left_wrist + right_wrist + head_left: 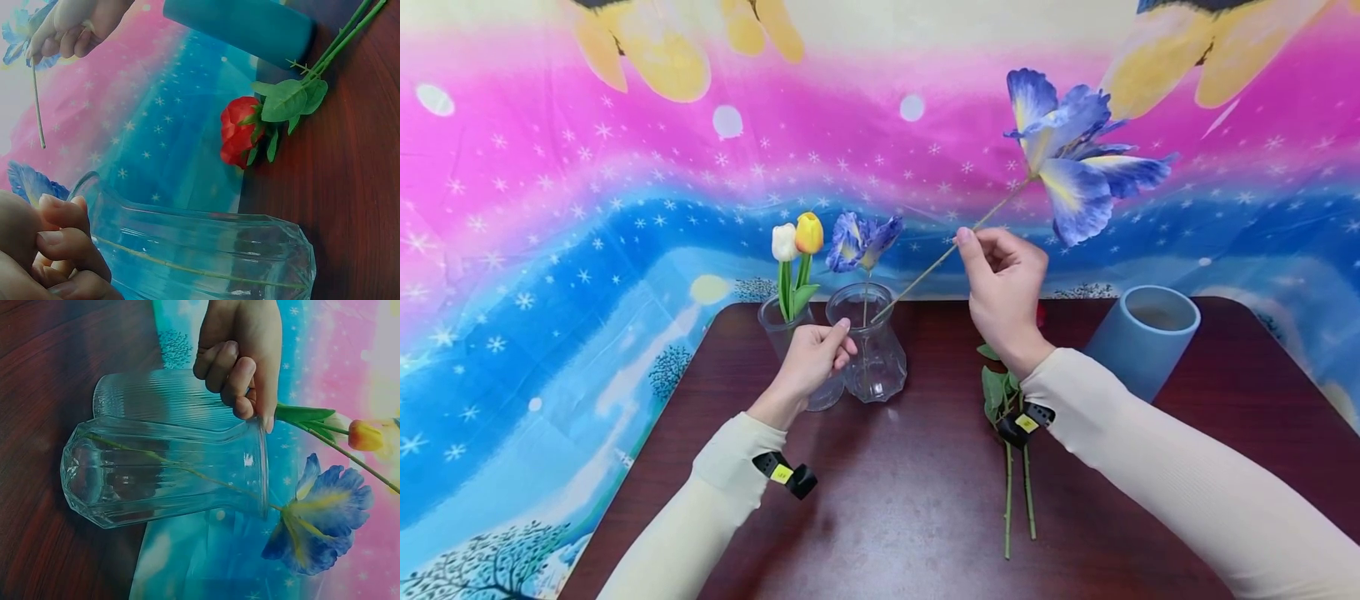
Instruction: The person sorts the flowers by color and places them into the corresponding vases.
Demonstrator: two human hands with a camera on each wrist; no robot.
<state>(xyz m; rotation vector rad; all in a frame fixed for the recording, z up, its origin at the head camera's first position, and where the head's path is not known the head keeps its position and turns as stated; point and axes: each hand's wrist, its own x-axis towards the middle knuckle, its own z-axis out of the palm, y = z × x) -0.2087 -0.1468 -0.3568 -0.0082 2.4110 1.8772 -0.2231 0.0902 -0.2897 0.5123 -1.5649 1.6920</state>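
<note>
The faceted glass vase point(872, 354) on the table point(925, 500) was gripped at its neck by the left hand point(816, 354), apparently for steadiness, while a blue iris stem point(1000, 208) was pinched above it by the right hand point(1003, 287).

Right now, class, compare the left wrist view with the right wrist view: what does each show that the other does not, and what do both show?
Only the left wrist view shows the red rose lying on the table, the blue vase, and the right hand pinching a thin iris stem. Only the right wrist view shows the ribbed glass vase and the yellow tulip. Both show the faceted glass vase, the blue iris standing in it, and the left hand at its rim.
</note>
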